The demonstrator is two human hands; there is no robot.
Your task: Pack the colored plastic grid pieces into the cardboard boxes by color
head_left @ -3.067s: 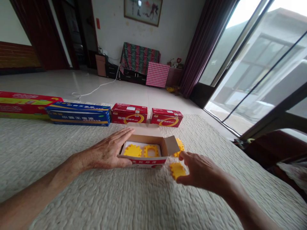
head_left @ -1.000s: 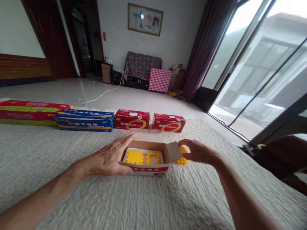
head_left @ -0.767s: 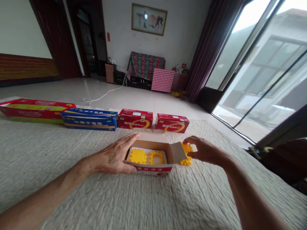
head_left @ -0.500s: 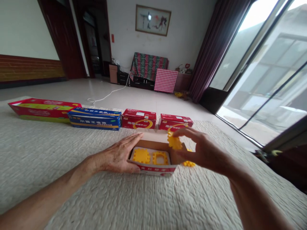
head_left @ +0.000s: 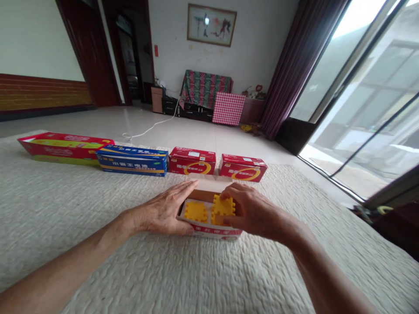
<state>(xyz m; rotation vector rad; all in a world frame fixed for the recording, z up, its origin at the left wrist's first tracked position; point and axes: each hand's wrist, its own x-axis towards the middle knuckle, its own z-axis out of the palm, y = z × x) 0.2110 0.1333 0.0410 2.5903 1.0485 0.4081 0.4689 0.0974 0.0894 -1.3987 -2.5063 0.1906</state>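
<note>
A small open cardboard box point(head_left: 214, 231) with red printing sits on the quilted cover in front of me. My left hand point(head_left: 165, 210) grips its left end, thumb at the front wall and fingers toward the back. Between thumb and fingers my right hand point(head_left: 253, 211) pinches a yellow toothed square block point(head_left: 223, 204), tilted over the right half of the box. Inside on the left lies another yellow toothed block point(head_left: 195, 210), flat. A further yellow piece under the held one is mostly covered. The fingers of my right hand hide the box's right end.
Behind the box stand a long red-and-green box point(head_left: 67, 148), a blue box point(head_left: 132, 161) and two red boxes, the left one point(head_left: 192, 161) and the right one point(head_left: 242, 168), in a row. Past the quilted cover point(head_left: 137, 270) a white cable point(head_left: 150, 127) runs across the tiled floor.
My right hand has moved left with the yellow block, from beside the box's right end to over its right half. My left hand stays on the box.
</note>
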